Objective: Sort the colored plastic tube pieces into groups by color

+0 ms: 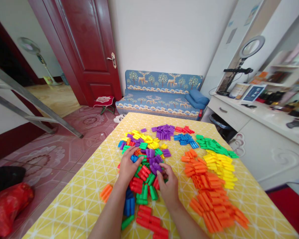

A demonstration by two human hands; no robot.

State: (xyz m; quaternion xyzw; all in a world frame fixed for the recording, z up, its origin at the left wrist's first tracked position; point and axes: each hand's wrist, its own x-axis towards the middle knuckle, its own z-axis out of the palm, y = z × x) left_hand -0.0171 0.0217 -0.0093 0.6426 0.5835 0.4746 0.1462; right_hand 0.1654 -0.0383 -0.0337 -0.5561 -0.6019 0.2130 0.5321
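One mixed heap (pixel 149 146) sits mid-table (pixel 77 205), with six sorted colour piles beyond and to its right; the blocks are too many to count. My left hand (pixel 127 168) pinches a blue block (pixel 134 158) in the heap. My right hand (pixel 168 186) curls over purple blocks (pixel 155 166), though I can't tell whether it grips them. Bare cloth lies open on the left, out to the table's edge.

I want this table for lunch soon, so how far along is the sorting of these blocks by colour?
Roughly half, I would guess. Done: separate orange pile, yellow pile, green pile, blue pile and purple pile. In hand: left hand and right hand both work in the mixed heap. Left: that heap, many colours together.
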